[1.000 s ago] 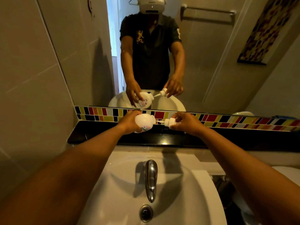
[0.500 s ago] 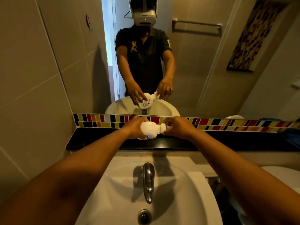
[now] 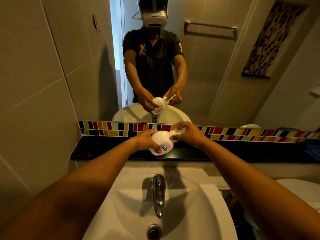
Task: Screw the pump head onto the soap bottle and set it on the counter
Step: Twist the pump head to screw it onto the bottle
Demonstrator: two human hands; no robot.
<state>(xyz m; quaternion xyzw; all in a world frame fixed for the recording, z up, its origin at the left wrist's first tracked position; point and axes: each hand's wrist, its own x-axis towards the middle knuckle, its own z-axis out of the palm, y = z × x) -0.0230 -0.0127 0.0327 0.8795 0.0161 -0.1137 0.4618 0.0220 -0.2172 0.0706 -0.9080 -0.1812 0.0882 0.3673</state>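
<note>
A round white soap bottle (image 3: pixel 161 142) with a printed label is held tilted, neck pointing right and up, above the black counter ledge (image 3: pixel 103 151). My left hand (image 3: pixel 144 140) grips the bottle's body from the left. The white pump head (image 3: pixel 176 132) sits at the bottle's neck, and my right hand (image 3: pixel 187 134) is closed around it, hiding most of it. The mirror (image 3: pixel 216 70) behind the ledge reflects both hands, the bottle and the pump's nozzle.
A white basin (image 3: pixel 204 205) with a chrome tap (image 3: pixel 158 193) and a drain (image 3: pixel 153 232) lies below my arms. A band of coloured tiles (image 3: pixel 242 134) runs above the ledge. A tiled wall (image 3: pixel 31 101) stands at the left, a white toilet lid (image 3: pixel 301 189) at the right.
The pump head, apart from the neck a second ago, now sits on the bottle's neck. The bottle has tipped from lying sideways to neck-up, label toward me. My view has shifted downward.
</note>
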